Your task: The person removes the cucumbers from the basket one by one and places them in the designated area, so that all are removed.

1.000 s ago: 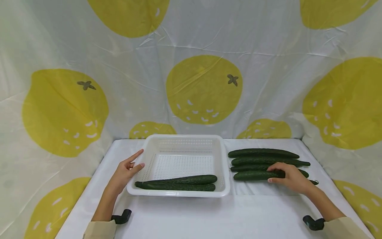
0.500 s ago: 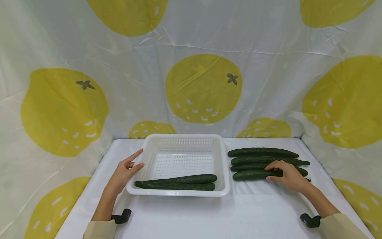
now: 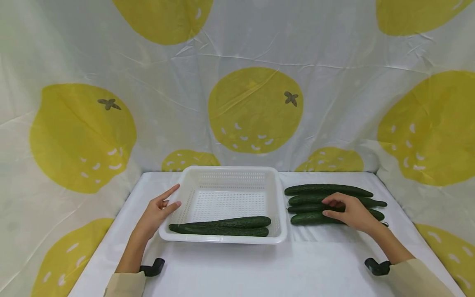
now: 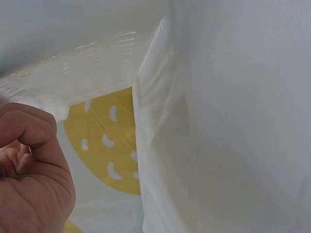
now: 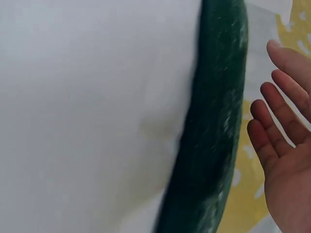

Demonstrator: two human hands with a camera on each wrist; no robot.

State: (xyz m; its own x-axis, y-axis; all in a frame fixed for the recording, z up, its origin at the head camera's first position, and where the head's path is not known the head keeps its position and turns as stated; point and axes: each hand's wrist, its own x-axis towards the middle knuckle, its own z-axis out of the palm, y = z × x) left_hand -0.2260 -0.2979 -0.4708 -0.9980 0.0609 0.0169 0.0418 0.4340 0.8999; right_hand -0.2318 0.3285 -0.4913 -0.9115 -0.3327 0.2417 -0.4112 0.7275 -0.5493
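My left hand (image 3: 154, 216) is at the left side of a white plastic basket (image 3: 222, 239). Its forefinger lies straight at the rim and the thumb reaches over it; in the left wrist view the other fingers bend beside the basket's outer wall (image 4: 87, 58). Two cucumbers (image 3: 226, 227) lie along the basket's front side. On the right, several cucumbers (image 3: 328, 189) lie in a row on the white cloth. Over the nearer ones is my right hand (image 3: 352, 212), thumb and fingers apart. The right wrist view shows its loosely bent fingers (image 5: 265, 141) beside a cucumber (image 5: 214, 116), holding nothing.
White cloth (image 3: 259, 272) covers the table. A hanging sheet with a yellow lemon print (image 3: 256, 111) encloses the back and sides. Black wrist devices (image 3: 153, 268) sit near both sleeves. A thin cucumber tip (image 3: 385, 224) shows past my right wrist.
My right hand has shifted left and away from me, from the nearest cucumber towards those behind it. The cucumber tip by the right wrist moved left at first. My left hand stays at the basket.
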